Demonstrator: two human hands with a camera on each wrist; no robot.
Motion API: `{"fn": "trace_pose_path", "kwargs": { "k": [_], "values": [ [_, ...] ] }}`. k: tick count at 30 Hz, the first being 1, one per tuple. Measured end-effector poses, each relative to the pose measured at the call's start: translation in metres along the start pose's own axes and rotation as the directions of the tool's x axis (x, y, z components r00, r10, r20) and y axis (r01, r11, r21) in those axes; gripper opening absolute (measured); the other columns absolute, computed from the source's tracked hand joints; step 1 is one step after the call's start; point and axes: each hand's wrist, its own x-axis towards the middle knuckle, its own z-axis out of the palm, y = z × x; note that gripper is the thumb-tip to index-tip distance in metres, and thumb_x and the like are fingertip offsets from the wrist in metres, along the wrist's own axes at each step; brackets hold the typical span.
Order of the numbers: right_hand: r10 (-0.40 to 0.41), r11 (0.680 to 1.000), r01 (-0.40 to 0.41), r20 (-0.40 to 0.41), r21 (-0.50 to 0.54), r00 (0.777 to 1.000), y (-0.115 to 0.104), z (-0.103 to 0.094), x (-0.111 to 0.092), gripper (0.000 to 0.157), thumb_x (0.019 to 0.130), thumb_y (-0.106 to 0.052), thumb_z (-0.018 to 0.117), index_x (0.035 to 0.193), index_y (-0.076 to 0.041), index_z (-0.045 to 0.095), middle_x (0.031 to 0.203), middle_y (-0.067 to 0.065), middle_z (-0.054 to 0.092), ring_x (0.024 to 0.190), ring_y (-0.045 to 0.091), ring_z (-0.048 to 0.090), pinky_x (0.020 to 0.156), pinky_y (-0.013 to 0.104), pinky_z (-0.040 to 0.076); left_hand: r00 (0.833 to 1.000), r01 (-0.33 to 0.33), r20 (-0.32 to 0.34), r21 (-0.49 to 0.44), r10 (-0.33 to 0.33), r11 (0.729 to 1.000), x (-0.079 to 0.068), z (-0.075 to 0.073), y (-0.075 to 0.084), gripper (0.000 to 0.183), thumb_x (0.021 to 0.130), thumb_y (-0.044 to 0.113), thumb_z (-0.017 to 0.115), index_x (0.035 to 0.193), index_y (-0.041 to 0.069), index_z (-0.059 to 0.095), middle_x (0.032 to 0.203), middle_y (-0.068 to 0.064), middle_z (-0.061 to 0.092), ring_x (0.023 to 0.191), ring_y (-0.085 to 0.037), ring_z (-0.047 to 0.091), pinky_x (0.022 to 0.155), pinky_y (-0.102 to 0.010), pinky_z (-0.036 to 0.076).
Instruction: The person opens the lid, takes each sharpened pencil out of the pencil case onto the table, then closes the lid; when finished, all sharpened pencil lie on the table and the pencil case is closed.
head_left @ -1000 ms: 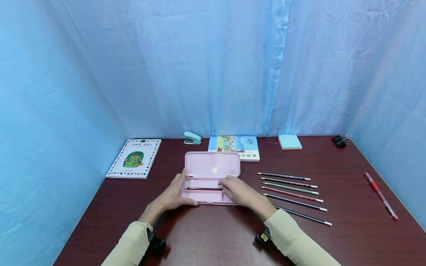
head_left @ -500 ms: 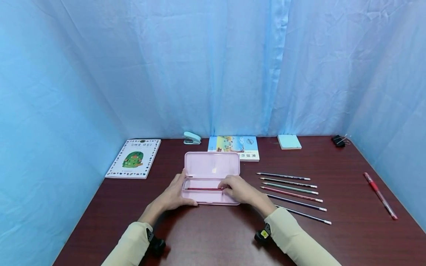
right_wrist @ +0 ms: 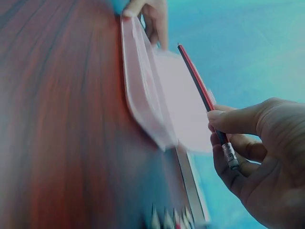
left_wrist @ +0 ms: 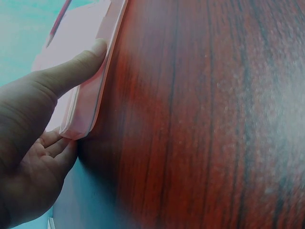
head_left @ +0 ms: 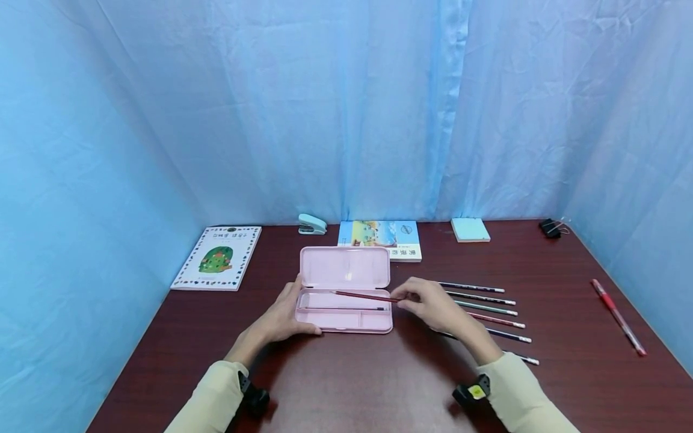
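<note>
An open pink pencil case [head_left: 344, 268] lies on the table, its lid tipped back. My left hand [head_left: 280, 316] holds the case's left end, thumb [left_wrist: 81, 67] on the front edge and fingers round the corner. My right hand [head_left: 433, 305] is at the case's right end and pinches a red and black pencil [right_wrist: 196, 78] near its metal eraser end. Its sharpened tip points left, and in the head view the pencil [head_left: 364, 296] overlaps the case's back compartment. Another pencil [head_left: 343, 309] lies lengthwise inside the case.
To the right, several pencils [head_left: 489, 302] lie in a row, partly hidden by the right arm. A red pen [head_left: 617, 316] lies farther right. Along the back are a stapler [head_left: 311, 225], a blue book [head_left: 379, 233], a notepad [head_left: 470, 230] and a binder clip [head_left: 551, 228]. A white book [head_left: 216, 258] lies left.
My right hand has moved out of the case to the right, drawing the red and black pencil up with it. The left hand and the case have stayed in place.
</note>
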Motion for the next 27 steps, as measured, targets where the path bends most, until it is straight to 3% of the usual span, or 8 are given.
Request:
{"fn": "trace_pose_path", "kwargs": {
  "k": [9,18,27],
  "values": [
    [0.021,0.991,-0.034,-0.101,-0.128,0.995,0.038,-0.034,-0.069,0.021,0.08,-0.005,0.07,0.093,-0.021,0.069,0.086,-0.013,0.059,0.074,0.001,0.051,0.066,0.026,0.044,1.0,-0.026,-0.007,0.008,0.026,1.0,0.0,0.001,-0.003,0.13,0.057,0.053,0.082,0.149,0.011,0.0,0.142,-0.012,0.027,0.124,-0.022,0.033,0.102,-0.041,0.031],
    [0.106,0.974,-0.132,-0.146,-0.185,0.984,0.051,-0.057,-0.137,0.025,0.079,-0.005,0.071,0.093,-0.026,0.068,0.083,-0.016,0.057,0.071,-0.002,0.048,0.06,0.023,0.041,0.999,-0.03,-0.013,0.007,0.03,1.0,0.0,0.001,-0.002,0.128,0.058,0.051,0.082,0.149,0.01,0.001,0.142,-0.013,0.028,0.124,-0.023,0.034,0.102,-0.041,0.031],
    [0.131,0.973,-0.159,-0.173,-0.165,0.976,0.05,-0.057,-0.171,0.029,0.075,-0.004,0.073,0.091,-0.028,0.068,0.086,-0.016,0.061,0.071,-0.003,0.051,0.059,0.02,0.041,1.0,-0.018,-0.012,0.017,0.019,1.0,-0.001,0.0,-0.001,0.128,0.058,0.052,0.082,0.149,0.01,0.002,0.141,-0.011,0.029,0.122,-0.023,0.035,0.101,-0.041,0.032]
  ]
}}
